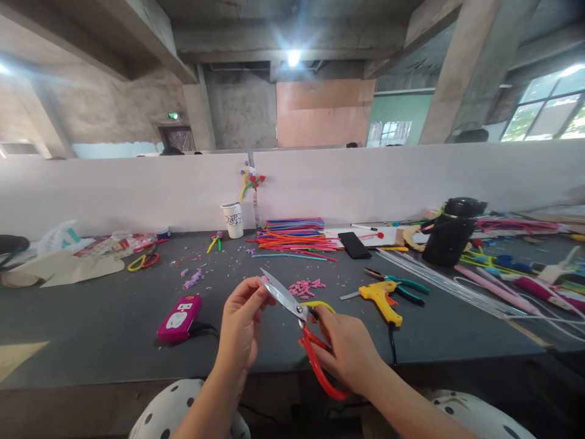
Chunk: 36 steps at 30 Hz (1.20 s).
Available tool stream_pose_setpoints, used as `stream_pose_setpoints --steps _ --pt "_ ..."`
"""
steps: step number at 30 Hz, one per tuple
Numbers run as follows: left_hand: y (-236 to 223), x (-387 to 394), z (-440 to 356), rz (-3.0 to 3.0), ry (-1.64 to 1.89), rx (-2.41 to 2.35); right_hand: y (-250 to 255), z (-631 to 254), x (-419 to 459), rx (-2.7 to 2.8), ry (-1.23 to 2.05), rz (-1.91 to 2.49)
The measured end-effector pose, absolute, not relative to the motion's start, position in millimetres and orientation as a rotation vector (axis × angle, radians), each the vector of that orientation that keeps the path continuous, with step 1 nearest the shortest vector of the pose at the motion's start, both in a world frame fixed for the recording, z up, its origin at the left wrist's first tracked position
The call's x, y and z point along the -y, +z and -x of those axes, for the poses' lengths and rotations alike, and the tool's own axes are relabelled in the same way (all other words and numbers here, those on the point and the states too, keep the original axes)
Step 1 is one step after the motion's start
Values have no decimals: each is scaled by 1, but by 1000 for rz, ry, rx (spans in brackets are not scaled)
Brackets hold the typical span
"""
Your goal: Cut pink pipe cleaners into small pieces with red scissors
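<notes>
Pointing forward-left — scissors (299, 310), long axis diagonal

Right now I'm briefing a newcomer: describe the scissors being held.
Find the dark table, then the right hand. It holds scissors with red and yellow handles, blades beside the left hand. Unlike the similar pair lying farther left, these are held up.

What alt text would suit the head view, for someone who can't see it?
Above a dark table, a person's right hand holds scissors with one red and one yellow handle, the blades close to a small pink piece pinched in the left hand. Pink clippings and a bundle of coloured stems lie beyond, a yellow glue gun off to the right.
</notes>
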<state>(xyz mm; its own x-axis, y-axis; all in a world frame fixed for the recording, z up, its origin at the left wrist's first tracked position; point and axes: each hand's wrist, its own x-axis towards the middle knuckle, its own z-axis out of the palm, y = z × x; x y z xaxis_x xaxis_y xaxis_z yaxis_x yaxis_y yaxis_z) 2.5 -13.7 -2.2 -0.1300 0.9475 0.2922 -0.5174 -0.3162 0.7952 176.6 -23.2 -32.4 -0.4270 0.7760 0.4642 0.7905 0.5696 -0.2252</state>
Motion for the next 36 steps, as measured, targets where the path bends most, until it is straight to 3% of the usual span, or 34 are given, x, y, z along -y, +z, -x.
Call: stream_pose_setpoints --steps 36 --pt "-2 12 -3 -886 1692 -641 -40 -175 21 2319 -213 1248"
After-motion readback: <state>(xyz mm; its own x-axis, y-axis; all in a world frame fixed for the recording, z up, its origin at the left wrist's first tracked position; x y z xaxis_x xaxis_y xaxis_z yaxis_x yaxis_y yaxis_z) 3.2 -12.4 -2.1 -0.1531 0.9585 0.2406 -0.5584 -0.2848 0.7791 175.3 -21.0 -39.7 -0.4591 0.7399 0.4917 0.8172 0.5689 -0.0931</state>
